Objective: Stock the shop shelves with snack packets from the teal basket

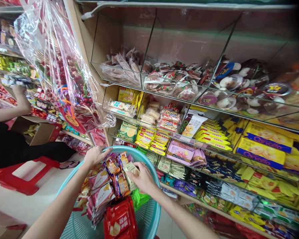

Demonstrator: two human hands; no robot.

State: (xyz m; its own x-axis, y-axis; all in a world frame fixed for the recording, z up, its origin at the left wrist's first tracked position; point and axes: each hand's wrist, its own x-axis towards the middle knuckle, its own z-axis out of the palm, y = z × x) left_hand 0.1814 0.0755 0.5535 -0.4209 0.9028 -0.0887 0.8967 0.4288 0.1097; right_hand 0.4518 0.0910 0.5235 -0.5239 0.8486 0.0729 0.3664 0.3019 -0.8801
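A teal plastic basket [153, 166] full of wrapped snacks is in front of me. My left hand [96, 156] is closed over its far left rim. Inside the basket, my right hand [144, 178] pinches a pale cream-green snack packet [130, 167]; the fingertips are partly hidden by it. Beside that packet lie orange-and-blue snack packets [121, 184]. Pinkish-white packets [99, 186] sit to the left, red packets [121, 217] toward the near side, and a bright green packet [140, 198] under my right wrist.
Shelves with clear dividers hold yellow Kaman packets [146, 136], lilac packets [180, 152] and large yellow-blue packs [261, 151]. A plastic-wrapped bouquet [74, 89] hangs at left. Another person's arm [21, 103] reaches to a far shelf, beside a red stool [27, 187] and a cardboard box [41, 132].
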